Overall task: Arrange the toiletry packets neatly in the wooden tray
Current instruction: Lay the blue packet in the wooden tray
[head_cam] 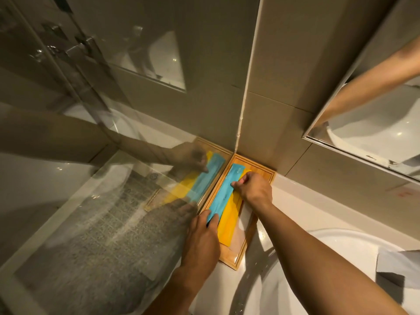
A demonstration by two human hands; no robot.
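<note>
One wooden tray [241, 258], a long rectangle with a raised rim, sits on the white table [295, 214] in the corner beside a glass panel [91, 212]. In it lie three flat packets: blue [223, 193], yellow [229, 220], clear [242, 228]. Left hand [202, 239] pinches the blue packet's near end; right hand [254, 188] presses fingertips on its far part, grip narrow.

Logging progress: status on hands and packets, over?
Left hand on blue packet's near end; right hand pinching its far part. Blue, yellow packet side by side in tray. Nothing blocking.
</note>
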